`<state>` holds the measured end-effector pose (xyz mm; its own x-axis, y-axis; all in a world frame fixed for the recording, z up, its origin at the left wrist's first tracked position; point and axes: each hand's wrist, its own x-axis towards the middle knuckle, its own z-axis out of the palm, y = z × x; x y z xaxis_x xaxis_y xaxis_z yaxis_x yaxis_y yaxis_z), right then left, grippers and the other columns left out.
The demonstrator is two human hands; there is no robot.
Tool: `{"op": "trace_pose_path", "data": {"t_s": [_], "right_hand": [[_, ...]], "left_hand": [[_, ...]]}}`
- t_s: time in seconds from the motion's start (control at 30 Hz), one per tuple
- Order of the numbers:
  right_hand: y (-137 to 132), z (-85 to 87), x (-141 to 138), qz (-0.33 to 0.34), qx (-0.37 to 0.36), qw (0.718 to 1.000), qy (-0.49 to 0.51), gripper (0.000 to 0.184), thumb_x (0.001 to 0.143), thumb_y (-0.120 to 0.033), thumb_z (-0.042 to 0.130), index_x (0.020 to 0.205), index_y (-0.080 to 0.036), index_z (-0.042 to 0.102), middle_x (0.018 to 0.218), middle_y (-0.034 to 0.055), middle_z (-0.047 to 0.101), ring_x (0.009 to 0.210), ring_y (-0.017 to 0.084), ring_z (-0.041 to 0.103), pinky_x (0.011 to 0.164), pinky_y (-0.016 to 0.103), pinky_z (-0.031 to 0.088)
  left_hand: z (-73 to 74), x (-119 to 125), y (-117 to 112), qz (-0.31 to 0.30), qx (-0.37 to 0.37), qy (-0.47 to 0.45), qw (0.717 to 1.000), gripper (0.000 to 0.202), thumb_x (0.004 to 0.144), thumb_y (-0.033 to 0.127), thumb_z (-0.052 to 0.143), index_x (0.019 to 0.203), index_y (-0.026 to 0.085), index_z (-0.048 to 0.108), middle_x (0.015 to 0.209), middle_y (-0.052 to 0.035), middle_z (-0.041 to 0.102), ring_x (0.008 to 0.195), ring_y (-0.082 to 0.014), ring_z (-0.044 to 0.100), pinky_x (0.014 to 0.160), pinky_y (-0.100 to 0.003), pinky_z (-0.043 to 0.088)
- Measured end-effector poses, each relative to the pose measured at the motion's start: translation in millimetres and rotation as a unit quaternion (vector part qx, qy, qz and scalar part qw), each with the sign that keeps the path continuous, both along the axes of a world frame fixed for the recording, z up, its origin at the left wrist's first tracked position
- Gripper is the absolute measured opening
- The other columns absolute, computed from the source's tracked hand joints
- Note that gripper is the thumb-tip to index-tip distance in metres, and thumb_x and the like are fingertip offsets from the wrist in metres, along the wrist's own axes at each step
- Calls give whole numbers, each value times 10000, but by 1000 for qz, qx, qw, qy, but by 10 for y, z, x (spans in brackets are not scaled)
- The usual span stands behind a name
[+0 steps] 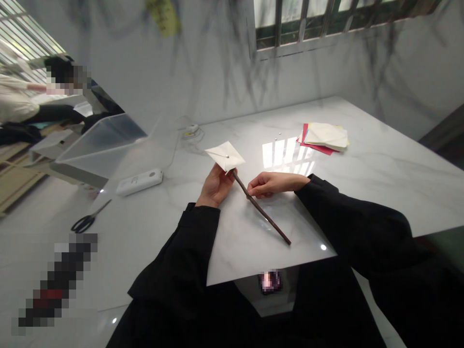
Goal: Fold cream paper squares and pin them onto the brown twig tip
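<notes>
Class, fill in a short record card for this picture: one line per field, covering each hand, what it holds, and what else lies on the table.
Left hand: holds the folded white paper, a pin at its centre
Right hand: pinches the thin brown stick
Stick: slants from the paper toward the table's near edge
Table: white marble
Far right: stack of coloured paper
Left side: white remote-like device, scissors
Background: another person, far left

White marble-pattern table (380, 164) set into a corner of grey-veined walls (203, 63). Barred window (326, 19) above — daylight reflects off the tabletop. Pale glossy floor (39, 212) at left; slatted window (21, 38) beyond.
</notes>
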<state>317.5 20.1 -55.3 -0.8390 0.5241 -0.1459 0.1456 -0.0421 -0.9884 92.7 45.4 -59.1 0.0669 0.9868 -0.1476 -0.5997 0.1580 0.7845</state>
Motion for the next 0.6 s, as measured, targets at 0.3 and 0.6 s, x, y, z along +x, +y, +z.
{"op": "trace_pose_path", "data": {"t_s": [0.3,0.6], "right_hand": [[56,-79,-114,-232,-208,939,143,299,982,-417,779,1142,-182,689,973,46,704,725,103,634,642,204,563],[168,-148,-202,-290,-297,884,214,175,1042,-307,697,1093,-140,676,938,70,699,788,133,681,744,236,621]], "left_hand": [[21,61,-32,-26,-9,-13,1000,206,983,204,715,1180,210,775,882,-12,771,722,-127,658,749,-251,574],[-82,199,-24,-81,18,8,996,269,969,246,743,1237,215,751,1052,-45,807,940,-185,745,855,-288,585]]}}
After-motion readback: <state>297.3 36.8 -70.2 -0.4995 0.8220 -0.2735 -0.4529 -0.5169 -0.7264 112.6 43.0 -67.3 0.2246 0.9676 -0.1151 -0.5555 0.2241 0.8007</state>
